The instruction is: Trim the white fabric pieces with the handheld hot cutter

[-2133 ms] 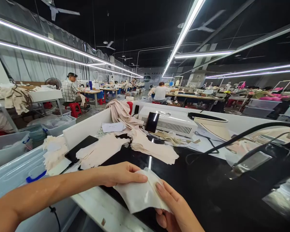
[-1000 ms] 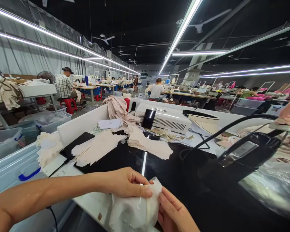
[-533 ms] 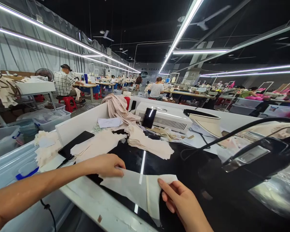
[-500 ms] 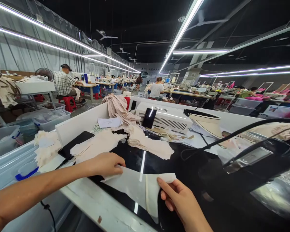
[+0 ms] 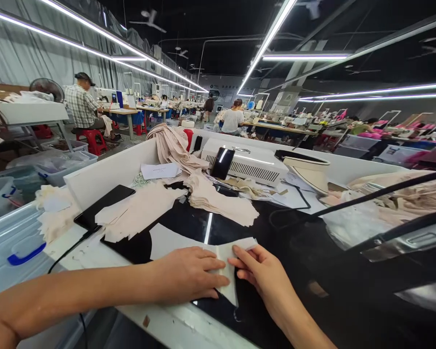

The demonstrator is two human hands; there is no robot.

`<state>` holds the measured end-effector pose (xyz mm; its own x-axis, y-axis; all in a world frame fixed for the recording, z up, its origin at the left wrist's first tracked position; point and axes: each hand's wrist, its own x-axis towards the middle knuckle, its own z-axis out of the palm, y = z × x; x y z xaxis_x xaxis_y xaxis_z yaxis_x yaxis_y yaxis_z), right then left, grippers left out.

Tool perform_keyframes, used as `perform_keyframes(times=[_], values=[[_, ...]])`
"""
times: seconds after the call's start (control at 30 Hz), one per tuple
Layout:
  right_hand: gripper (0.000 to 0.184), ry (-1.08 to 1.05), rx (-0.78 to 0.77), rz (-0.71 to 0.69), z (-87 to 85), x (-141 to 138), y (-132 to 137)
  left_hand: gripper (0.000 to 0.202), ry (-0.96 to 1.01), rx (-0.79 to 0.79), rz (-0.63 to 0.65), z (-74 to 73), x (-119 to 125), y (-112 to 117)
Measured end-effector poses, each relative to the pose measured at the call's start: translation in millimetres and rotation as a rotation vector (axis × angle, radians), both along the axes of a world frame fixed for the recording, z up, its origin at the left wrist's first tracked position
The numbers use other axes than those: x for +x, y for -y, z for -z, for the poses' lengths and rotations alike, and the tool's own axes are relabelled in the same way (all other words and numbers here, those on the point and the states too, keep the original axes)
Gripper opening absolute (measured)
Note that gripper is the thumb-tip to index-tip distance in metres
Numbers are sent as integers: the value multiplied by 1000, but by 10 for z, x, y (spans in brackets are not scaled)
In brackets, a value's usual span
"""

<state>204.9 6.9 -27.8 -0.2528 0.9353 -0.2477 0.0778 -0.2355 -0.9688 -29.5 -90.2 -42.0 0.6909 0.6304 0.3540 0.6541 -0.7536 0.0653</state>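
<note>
A white fabric piece [image 5: 167,241] with a seam across it lies on the glossy black work surface [image 5: 276,300]. My left hand [image 5: 192,274] rests flat on the fabric near the seam, fingers stretched out to the right. My right hand [image 5: 256,266] pinches the fabric's right end between thumb and fingers. Beyond my hands lie a stack of pale pink cut pieces [image 5: 218,199] and a second spread of pale pieces [image 5: 140,211] to the left.
A white vented machine [image 5: 254,167] stands at the back with a phone [image 5: 223,164] leaning on it. A cream visor [image 5: 308,174] sits beside it. Black cables [image 5: 378,195] cross the right side. A dark tablet [image 5: 103,206] lies at left. Co-workers sit farther off.
My left hand has let go of the fabric's left end and moved right, onto the seam area, lying flat. The fabric now lies down on the surface. My right hand keeps its pinch.
</note>
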Motion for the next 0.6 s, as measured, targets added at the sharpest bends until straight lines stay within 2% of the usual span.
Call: perform_keyframes(times=[0.13, 0.27, 0.33, 0.4, 0.47, 0.53, 0.6], values=[[68, -32, 51, 92, -54, -1, -47, 35, 25, 2, 3, 7, -42, 30], [76, -24, 171, 169, -70, 35, -83, 37, 18, -17, -5, 12, -64, 44], [74, -6, 215, 166, -71, 71, -25, 39, 19, -29, -12, 10, -71, 48], [62, 75, 319, 116, -77, 114, 102, 39, 25, -34, -8, 4, -77, 51], [42, 216, 578, 46, -101, 172, 272, 39, 31, -37, -1, -3, -84, 50], [24, 353, 951, 13, -155, 262, 429, 38, 34, -40, 10, -10, -89, 45], [23, 438, 1228, 84, -237, 410, 524, 37, 39, -39, 28, -18, -93, 34]])
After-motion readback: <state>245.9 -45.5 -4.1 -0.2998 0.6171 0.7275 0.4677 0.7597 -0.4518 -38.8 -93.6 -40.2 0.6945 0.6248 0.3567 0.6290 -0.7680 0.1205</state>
